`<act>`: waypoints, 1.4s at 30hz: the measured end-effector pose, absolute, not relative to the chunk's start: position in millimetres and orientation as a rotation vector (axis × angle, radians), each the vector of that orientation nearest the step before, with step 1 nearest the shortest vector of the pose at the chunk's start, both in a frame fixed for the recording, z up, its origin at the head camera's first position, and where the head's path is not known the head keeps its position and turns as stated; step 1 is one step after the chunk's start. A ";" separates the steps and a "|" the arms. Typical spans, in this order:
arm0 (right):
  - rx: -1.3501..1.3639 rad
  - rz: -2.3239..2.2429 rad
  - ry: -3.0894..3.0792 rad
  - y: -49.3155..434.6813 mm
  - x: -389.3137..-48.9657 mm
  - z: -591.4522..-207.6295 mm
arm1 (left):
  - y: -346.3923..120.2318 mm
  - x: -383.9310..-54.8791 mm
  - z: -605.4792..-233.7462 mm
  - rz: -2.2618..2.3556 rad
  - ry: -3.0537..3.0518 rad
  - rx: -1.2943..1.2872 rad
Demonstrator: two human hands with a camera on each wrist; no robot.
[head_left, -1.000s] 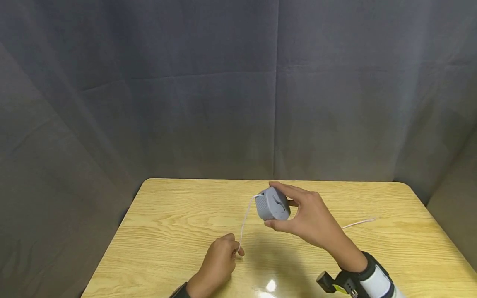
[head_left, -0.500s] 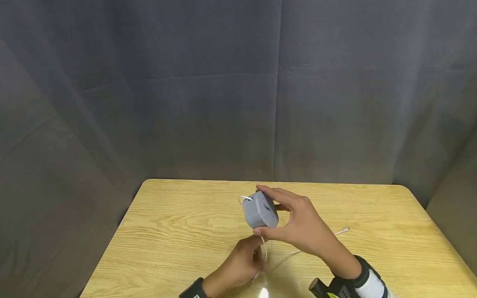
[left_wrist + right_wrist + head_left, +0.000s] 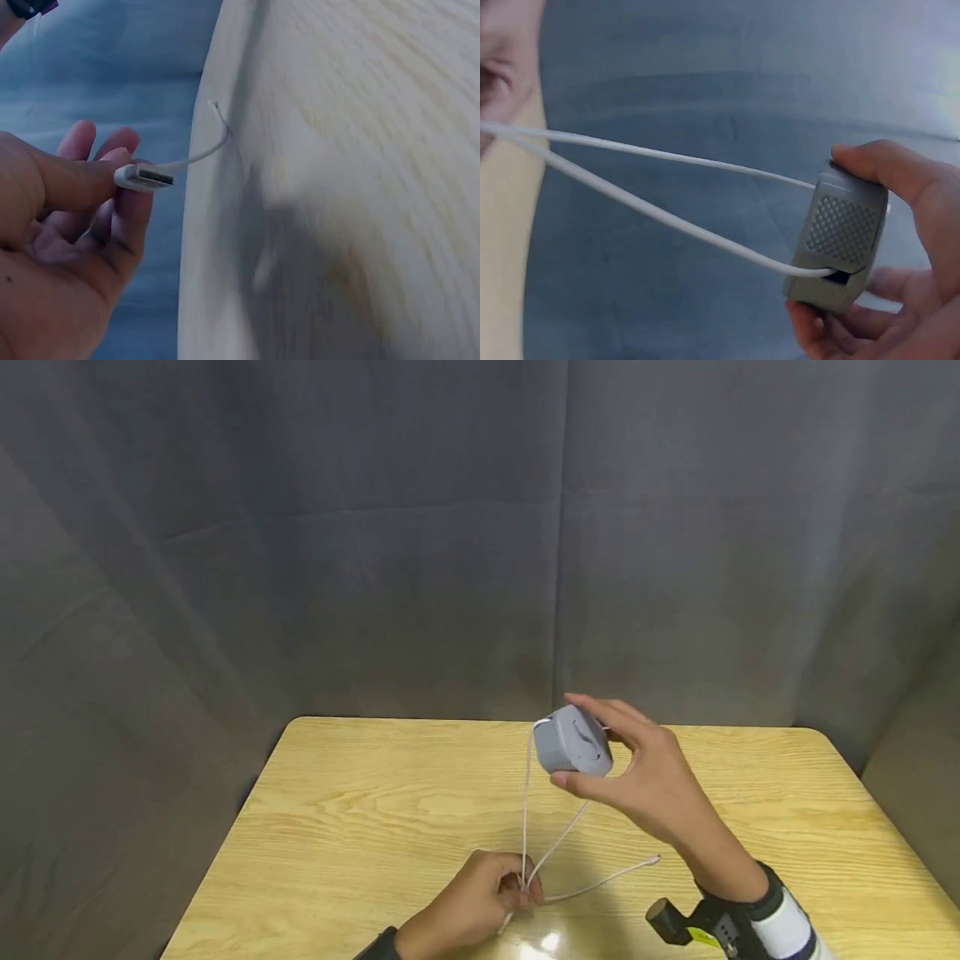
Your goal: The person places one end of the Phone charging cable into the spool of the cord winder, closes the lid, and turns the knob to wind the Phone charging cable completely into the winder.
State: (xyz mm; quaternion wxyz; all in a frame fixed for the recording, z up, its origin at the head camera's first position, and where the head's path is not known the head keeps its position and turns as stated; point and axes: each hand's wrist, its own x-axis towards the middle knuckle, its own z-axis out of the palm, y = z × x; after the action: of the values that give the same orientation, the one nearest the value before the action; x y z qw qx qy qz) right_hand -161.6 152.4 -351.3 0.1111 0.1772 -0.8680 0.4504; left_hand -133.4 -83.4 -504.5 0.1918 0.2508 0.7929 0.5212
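My right hand [image 3: 651, 781] grips a small rounded grey case [image 3: 573, 745] by its edges, thumb below and fingers above, raised over the table. A textured side with a dark slot [image 3: 838, 277] shows in the right wrist view. Two strands of a white USB cable [image 3: 524, 810] run from the case down to my left hand [image 3: 476, 897], drawn fairly straight. Between its thumb and fingers, the left hand pinches the cable close to its USB plug [image 3: 146, 178]. Another end of the cable [image 3: 600, 882] trails to the right, with a small connector at its tip.
A light wood-grain table [image 3: 360, 793] lies under both hands, its rounded far corners in view. Behind it hangs a dark grey curtain [image 3: 420, 568]. A strap with a small black device [image 3: 667, 922] sits on my right wrist.
My left hand has moved right and now holds cable strands together. The case dipped left, then rose to the right and farther away. The loose cable end has been drawn nearer.
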 end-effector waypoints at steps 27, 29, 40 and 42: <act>0.271 2.422 -1.877 198.9 -178.0 -338.2 | -95.4 -126.2 -500.3 1.281 1.992 0.730; 0.279 2.388 -1.896 202.8 -178.2 -337.2 | -98.3 -124.1 -502.1 1.274 2.020 0.692; 0.284 2.120 -2.156 235.4 -181.7 -337.9 | -127.1 -130.0 -493.9 1.301 2.285 0.709; 0.306 2.068 -2.218 241.6 -182.9 -339.5 | -134.0 -130.7 -490.2 1.278 2.372 0.702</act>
State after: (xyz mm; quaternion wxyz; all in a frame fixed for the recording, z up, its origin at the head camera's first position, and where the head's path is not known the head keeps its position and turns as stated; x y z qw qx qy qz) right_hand -182.9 241.6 -339.5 0.0469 0.1004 -0.7269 0.6777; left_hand -130.7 -134.0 -490.2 0.1777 0.2483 0.8383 0.4517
